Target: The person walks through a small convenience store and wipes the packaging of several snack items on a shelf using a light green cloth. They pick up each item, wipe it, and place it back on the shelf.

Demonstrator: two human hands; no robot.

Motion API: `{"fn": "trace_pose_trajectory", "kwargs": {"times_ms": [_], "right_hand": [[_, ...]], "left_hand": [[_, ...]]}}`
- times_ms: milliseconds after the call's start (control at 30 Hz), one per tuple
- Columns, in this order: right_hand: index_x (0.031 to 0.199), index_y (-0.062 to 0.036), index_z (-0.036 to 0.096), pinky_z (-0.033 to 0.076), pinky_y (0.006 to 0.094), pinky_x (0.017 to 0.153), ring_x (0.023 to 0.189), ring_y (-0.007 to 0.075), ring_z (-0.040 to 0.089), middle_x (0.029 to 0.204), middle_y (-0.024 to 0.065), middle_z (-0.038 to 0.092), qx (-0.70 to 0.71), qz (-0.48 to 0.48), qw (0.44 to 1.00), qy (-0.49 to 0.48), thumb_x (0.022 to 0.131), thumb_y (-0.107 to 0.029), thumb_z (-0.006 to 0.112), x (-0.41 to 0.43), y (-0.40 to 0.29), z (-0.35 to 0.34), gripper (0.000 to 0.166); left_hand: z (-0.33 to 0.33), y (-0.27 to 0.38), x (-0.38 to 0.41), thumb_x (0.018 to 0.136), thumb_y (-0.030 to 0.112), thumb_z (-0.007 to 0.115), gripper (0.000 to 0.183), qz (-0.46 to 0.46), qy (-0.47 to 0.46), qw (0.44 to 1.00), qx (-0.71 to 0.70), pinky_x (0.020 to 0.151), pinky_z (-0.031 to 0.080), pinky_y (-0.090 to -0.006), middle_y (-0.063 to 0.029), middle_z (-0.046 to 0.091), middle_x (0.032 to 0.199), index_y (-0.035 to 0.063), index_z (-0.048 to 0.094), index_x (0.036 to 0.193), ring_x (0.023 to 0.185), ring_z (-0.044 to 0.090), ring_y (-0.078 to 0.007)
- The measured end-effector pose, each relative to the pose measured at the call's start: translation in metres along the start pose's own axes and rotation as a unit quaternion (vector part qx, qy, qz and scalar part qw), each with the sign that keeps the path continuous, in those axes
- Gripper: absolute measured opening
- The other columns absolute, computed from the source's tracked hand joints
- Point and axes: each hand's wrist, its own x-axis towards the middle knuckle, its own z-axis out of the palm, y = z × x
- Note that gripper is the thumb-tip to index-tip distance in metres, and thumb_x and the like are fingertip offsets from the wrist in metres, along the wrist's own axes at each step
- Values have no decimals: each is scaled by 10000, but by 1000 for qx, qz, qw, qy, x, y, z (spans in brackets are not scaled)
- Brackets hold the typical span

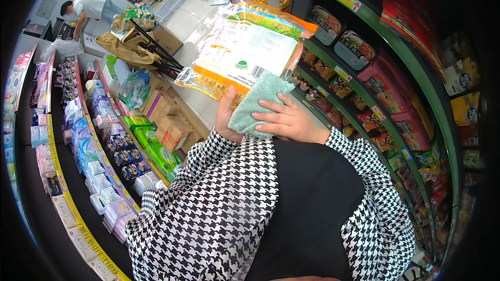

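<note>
A large clear plastic food package with a white, green and orange printed back is held up in front of my chest. Its contents look yellowish, and the back bears writing and a barcode. My left hand grips its lower edge, thumb on the near face; the other fingers are hidden behind it. A pale green cloth lies over the package's lower right corner. The fingers of my right hand spread across this cloth and press it against the package.
Shelves of packaged snacks with a green edge rise close on my right. Curved shelves of tissue-like packs run along my left. Cardboard boxes sit beyond them. Further off, a person bends over a counter.
</note>
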Motion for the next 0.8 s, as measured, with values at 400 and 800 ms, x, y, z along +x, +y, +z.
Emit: {"fn": "trace_pose_trajectory", "kwargs": {"times_ms": [400,800], "right_hand": [[1144,-128,618,286,534,1117,1313,303,462,1292,53,601,-146,152,970,120,738,55,596,-12,50,-51,445],[1222,-3,569,429,356,992,1138,299,585,1218,189,604,15,373,892,257,831,22,488,-48,70,-48,401]], "left_hand": [[-2,-1,-11,930,327,571,738,69,-59,996,16,1122,304,-568,-197,347,1465,59,174,1491,1327,400,-382],[-9,17,-36,920,75,614,551,131,-59,975,169,1053,430,-412,-105,496,1371,48,357,1407,1251,498,-242]]}}
